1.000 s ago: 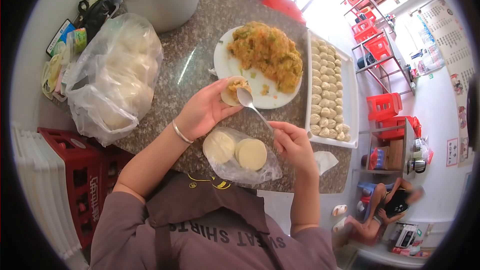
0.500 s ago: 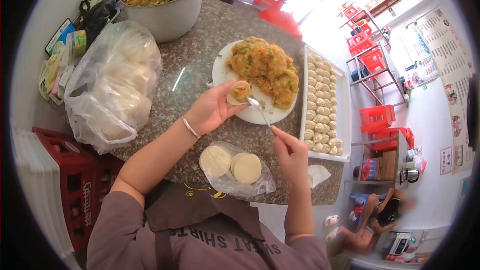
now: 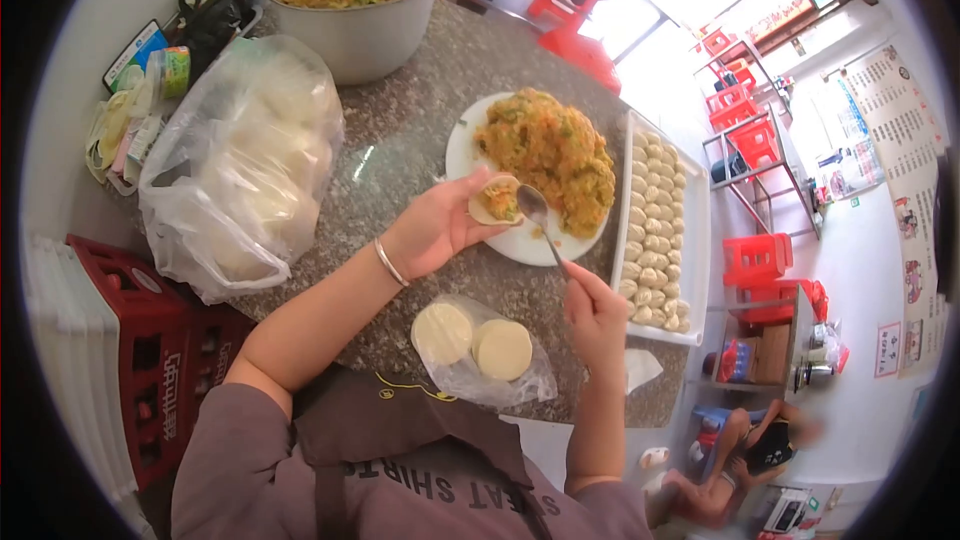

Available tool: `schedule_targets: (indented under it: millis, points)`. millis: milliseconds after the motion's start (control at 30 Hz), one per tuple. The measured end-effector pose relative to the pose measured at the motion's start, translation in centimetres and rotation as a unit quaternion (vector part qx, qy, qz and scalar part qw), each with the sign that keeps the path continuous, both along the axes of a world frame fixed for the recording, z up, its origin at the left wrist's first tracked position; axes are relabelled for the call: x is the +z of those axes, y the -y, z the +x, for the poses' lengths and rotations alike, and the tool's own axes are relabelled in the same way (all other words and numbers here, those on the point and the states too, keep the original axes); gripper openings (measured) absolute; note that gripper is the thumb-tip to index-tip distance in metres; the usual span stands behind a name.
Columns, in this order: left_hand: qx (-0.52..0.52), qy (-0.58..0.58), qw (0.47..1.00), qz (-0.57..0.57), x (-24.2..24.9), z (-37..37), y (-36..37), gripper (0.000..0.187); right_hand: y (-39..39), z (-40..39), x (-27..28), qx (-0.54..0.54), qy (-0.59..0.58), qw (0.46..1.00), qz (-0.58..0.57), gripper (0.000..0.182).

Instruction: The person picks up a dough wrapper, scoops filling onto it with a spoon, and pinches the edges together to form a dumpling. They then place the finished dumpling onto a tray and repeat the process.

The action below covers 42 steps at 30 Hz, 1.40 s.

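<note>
A round dough wrapper (image 3: pixel 497 201) with orange-green filling on it rests in my left hand (image 3: pixel 434 227), whose fingers curl round its edge. My right hand (image 3: pixel 596 308) is closed on the handle of a metal spoon (image 3: pixel 534 204), its bowl beside the wrapper. Just beyond is a white plate (image 3: pixel 463 147) with a big heap of filling (image 3: pixel 556 155). Two stacks of round wrappers (image 3: pixel 502 349) lie on a clear plastic bag nearer my body. Rows of folded dumplings (image 3: pixel 652 230) fill a white tray (image 3: pixel 697 285) at the right.
The speckled stone counter (image 3: pixel 400 130) holds a large metal bowl of filling (image 3: pixel 350 35) and a plastic bag of pale dough (image 3: pixel 250 170). A red crate (image 3: pixel 145 360) stands at the left. Red stools (image 3: pixel 752 258) and a seated person (image 3: pixel 765 445) are at the right.
The spoon's bowl has lifted off the filling in the wrapper and now sits just to its right. The whole view has shifted slightly, with the counter's things appearing lower and further right.
</note>
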<state>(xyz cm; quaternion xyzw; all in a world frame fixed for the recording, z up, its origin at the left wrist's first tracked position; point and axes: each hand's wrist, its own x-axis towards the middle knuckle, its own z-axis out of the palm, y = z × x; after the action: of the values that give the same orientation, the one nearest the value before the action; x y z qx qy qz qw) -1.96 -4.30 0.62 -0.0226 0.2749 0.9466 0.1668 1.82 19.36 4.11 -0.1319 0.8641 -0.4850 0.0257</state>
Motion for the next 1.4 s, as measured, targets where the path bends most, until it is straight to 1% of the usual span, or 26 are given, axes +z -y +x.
schedule_targets:
  millis: [33, 67, 133, 267, 333, 367, 400, 467, 533, 600, 633, 667, 700, 733, 800, 833, 867, 933, 967, 1033, 1167, 1233, 1267, 1333, 1367, 1400]
  points:
    - [0.000, -0.003, 1.000, -0.009, 0.2, 0.1, 0.0, 0.047, -0.2, 0.1, 0.1, -0.024, 0.066, 0.997, -0.043, 0.026]
    - [0.002, -0.003, 1.000, -0.011, 0.1, 0.1, 0.2, 0.047, 0.0, -0.1, 0.1, -0.023, 0.066, 0.997, -0.044, 0.026]
    - [-0.051, -0.020, 0.998, -0.027, -0.1, 0.2, 0.2, 0.046, 0.4, -0.3, -0.1, 0.044, -0.006, 0.999, 0.026, 0.026]
    - [-0.044, -0.013, 0.999, -0.016, 0.1, 0.5, -0.1, 0.043, 0.3, -0.2, -0.5, 0.004, -0.003, 1.000, 0.021, 0.025]
    - [0.004, -0.091, 0.986, -0.142, 0.2, 0.7, -0.2, 0.045, -0.8, -0.7, -2.1, -0.091, -0.025, 0.993, -0.070, 0.025]
    - [0.004, -0.091, 0.986, -0.142, 0.2, 0.7, -0.2, 0.045, -1.3, -1.1, -2.9, -0.093, -0.056, 0.994, -0.021, 0.023]
    - [0.010, -0.075, 0.986, -0.147, 0.2, 0.7, -0.1, 0.046, -1.1, -1.1, -3.1, -0.094, -0.056, 0.994, -0.020, 0.023]
    - [0.012, -0.061, 0.986, -0.153, 0.4, 0.7, -0.2, 0.047, -0.3, -1.1, -3.5, -0.070, -0.127, 0.981, 0.131, 0.022]
    - [0.017, -0.062, 0.980, -0.189, 0.9, 0.9, -0.4, 0.043, 0.1, -1.6, -4.0, -0.078, -0.133, 0.979, 0.137, 0.021]
    - [0.026, -0.087, 0.976, -0.197, 0.5, 1.0, -0.7, 0.040, 0.5, -2.3, -4.1, -0.056, -0.216, 0.962, 0.160, 0.019]
    - [0.039, -0.111, 0.972, -0.202, 0.2, 1.0, -0.8, 0.037, 1.2, -2.5, -3.5, -0.060, -0.215, 0.962, 0.159, 0.019]
    - [0.035, -0.112, 0.972, -0.203, 0.0, 1.1, -1.1, 0.037, 2.1, -2.5, -2.6, -0.041, -0.181, 0.979, 0.080, 0.018]
    - [0.046, -0.144, 0.969, -0.195, -0.1, 1.2, -1.3, 0.036, 2.8, -2.6, -1.8, -0.024, -0.147, 0.989, 0.000, 0.017]
    - [0.057, -0.178, 0.965, -0.187, -0.2, 1.3, -1.6, 0.035, 3.4, -2.7, -1.5, -0.029, -0.147, 0.989, 0.000, 0.017]
    - [0.062, -0.186, 0.957, -0.215, -0.5, 1.4, -1.7, 0.035, 4.3, -3.4, -1.1, -0.029, -0.051, 0.986, -0.154, 0.014]
    - [0.072, -0.192, 0.948, -0.243, -0.5, 1.4, -1.7, 0.035, 4.3, -3.9, -1.6, -0.031, -0.036, 0.980, -0.193, 0.014]
    - [0.073, -0.194, 0.948, -0.243, -0.4, 1.5, -1.7, 0.035, 4.5, -4.0, -1.7, -0.030, -0.038, 0.980, -0.193, 0.014]
    - [0.149, -0.256, 0.889, -0.351, -0.2, 1.7, -1.8, 0.029, 4.7, -4.2, -1.7, -0.033, -0.019, 0.970, -0.239, 0.012]
    - [0.151, -0.255, 0.889, -0.350, -0.3, 1.7, -1.9, 0.029, 4.6, -4.2, -1.8, -0.031, -0.019, 0.971, -0.238, 0.012]
    - [0.159, -0.316, 0.856, -0.377, -0.9, 1.7, -2.1, 0.020, 4.3, -4.2, -2.0, -0.030, -0.029, 0.978, -0.206, 0.009]
    - [0.148, -0.288, 0.883, -0.340, -1.2, 2.0, -2.7, 0.015, 4.0, -3.8, -2.2, -0.058, 0.016, 0.966, -0.252, 0.008]
    - [0.135, -0.283, 0.896, -0.314, -1.7, 1.8, -2.8, 0.016, 3.8, -3.7, -2.7, -0.052, -0.024, 0.974, -0.217, 0.007]
    - [0.134, -0.281, 0.897, -0.314, -1.8, 1.9, -2.9, 0.016, 3.9, -3.5, -2.7, -0.052, -0.022, 0.975, -0.217, 0.007]
    - [0.113, -0.221, 0.930, -0.273, -1.5, 1.9, -3.0, 0.016, 4.4, -3.5, -2.5, -0.042, -0.159, 0.977, -0.136, 0.007]
    - [0.112, -0.220, 0.930, -0.274, -1.5, 1.9, -3.0, 0.016, 4.3, -3.6, -2.5, -0.043, -0.158, 0.977, -0.137, 0.007]
    - [0.121, -0.206, 0.932, -0.272, -1.6, 1.8, -3.0, 0.015, 4.1, -3.7, -2.4, -0.020, -0.191, 0.976, -0.098, 0.007]
